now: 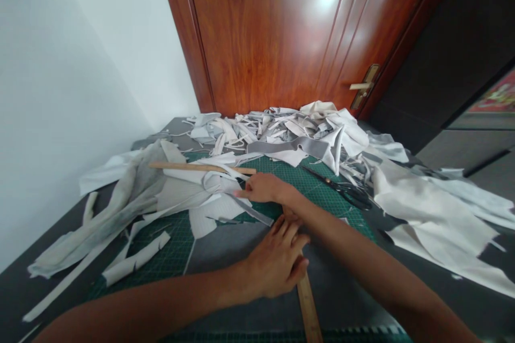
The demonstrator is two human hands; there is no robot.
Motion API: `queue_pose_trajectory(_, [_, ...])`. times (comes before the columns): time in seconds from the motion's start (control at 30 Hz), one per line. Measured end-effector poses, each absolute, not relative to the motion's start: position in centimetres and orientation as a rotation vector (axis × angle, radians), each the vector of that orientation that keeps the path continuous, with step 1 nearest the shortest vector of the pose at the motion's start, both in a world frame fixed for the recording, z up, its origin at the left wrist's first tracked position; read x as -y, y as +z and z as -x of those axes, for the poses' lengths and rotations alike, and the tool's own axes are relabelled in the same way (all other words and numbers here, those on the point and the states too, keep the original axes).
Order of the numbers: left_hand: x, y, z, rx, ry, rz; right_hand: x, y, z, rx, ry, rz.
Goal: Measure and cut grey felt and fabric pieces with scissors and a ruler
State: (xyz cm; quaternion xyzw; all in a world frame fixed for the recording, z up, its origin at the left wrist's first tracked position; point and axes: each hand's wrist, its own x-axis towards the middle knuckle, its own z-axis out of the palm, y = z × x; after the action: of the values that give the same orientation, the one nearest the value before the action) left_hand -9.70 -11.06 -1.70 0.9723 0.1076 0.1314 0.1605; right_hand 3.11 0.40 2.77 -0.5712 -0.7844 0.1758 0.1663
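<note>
My left hand (277,260) presses down on a wooden ruler (309,305), its fingers bent over the wood. Under the ruler a sheet of grey fabric (225,249) lies on a green cutting mat (169,262). My right arm crosses beyond the left, and my right hand (267,187) is at the edge of a heap of pale fabric scraps (189,193). Its index finger points left onto the scraps while the other fingers are curled; whatever they hold is hidden. A second wooden stick (201,167) rests across the heap, near that hand.
Black-handled scissors (341,187) lie on the mat to the right. A long pile of offcuts (277,128) lines the back, before a wooden door (273,32). Large cream fabric pieces (430,214) cover the table's right side. A white wall (96,53) borders the left.
</note>
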Motion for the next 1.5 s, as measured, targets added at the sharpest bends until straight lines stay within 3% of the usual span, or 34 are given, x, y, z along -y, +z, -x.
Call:
queue_pose_trajectory(0.23, [11.1, -2.8, 9.9, -0.297, 0.350, -2.811, -1.9, 4.6, 2.6, 2.156, 0.765, 1.331])
queue_pose_trajectory(0.5, [11.0, -2.4, 9.9, -0.289, 0.411, -2.774, -4.1, 10.8, -1.9, 1.452, 0.952, 0.918])
queue_pose_trajectory(0.63, [10.9, -1.8, 9.8, -0.280, 0.392, -2.761, -2.9, 10.8, -4.4, 1.681, 0.848, 0.946])
queue_pose_trajectory(0.8, [10.7, -1.7, 9.6, -0.277, 0.402, -2.754, -0.9, 7.4, -5.6, 2.344, 0.512, 1.332])
queue_pose_trajectory(1.03, [10.8, -1.6, 9.7, -0.287, 0.397, -2.779, 1.0, 3.3, -9.4, 2.096, 0.162, 1.799])
queue_pose_trajectory(1.23, [10.9, -2.1, 9.6, -0.308, 0.360, -2.758, -0.6, 2.4, -3.3, 2.497, -0.012, 1.413])
queue_pose_trajectory(1.5, [10.6, -2.2, 9.6, -0.170, 0.444, -2.626, -6.7, 3.5, 4.6, 2.475, -0.015, 1.478])
